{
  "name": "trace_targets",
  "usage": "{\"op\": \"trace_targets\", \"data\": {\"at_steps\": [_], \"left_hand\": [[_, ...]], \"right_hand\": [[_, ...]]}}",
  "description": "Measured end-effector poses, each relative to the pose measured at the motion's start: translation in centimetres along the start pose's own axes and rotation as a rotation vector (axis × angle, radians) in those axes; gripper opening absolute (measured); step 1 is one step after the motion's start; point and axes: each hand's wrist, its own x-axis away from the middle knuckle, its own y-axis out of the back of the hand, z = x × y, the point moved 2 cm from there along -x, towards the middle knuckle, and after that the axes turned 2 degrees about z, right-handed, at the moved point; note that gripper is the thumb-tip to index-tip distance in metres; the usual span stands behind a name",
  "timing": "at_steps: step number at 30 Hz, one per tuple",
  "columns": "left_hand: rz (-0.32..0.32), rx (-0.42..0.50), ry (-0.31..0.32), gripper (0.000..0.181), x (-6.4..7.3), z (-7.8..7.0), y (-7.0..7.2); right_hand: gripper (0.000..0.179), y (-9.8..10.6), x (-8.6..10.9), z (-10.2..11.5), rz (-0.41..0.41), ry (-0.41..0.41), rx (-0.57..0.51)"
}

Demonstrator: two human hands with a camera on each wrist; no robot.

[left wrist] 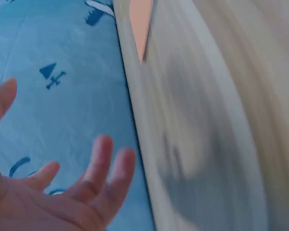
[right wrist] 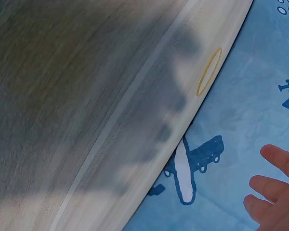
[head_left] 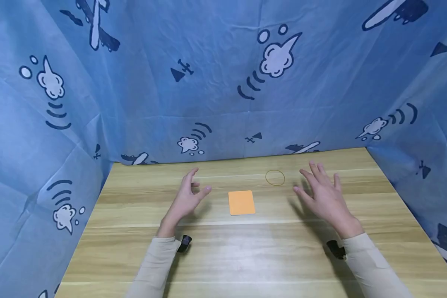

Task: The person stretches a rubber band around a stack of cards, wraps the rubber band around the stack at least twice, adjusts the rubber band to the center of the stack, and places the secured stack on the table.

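Note:
An orange square card with rounded corners lies flat on the wooden table, between the two hands in the head view. Behind it and to its right lies a thin yellow rubber band, spread into a loop. My left hand hovers left of the card, fingers apart and holding nothing. Over the table right of the rubber band is my right hand, its fingers spread with nothing in them. The left wrist view shows part of the card; the rubber band appears in the right wrist view.
The wooden table runs back to a blue curtain printed with planes and clouds, which also hangs along the left and right sides. A dark wrist camera sits by the left cuff, another wrist camera by the right.

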Motion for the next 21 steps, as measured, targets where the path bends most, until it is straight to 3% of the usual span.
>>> {"op": "trace_targets", "data": {"at_steps": [2,5,9,13,21], "left_hand": [[0.054,0.102,0.007,0.087,-0.2,-0.1,-1.1],[0.163,0.144,-0.001,0.098,-0.6,-0.1,-2.7],[0.275,0.057,-0.012,0.108,-0.8,0.1,-4.5],[0.337,-0.032,-0.023,0.112,-1.0,0.6,-6.1],[0.333,-0.222,-0.100,0.111,-1.6,0.8,-7.7]], "right_hand": [[0.065,0.0,0.0,0.1,-0.003,0.004,-0.002],[0.065,0.0,0.0,0.1,-0.011,0.007,-0.004],[0.064,0.1,0.1,0.2,-0.019,0.007,-0.008],[0.064,0.3,0.2,0.2,-0.027,0.011,-0.009],[0.063,0.1,0.2,-0.1,-0.037,0.013,-0.002]]}}
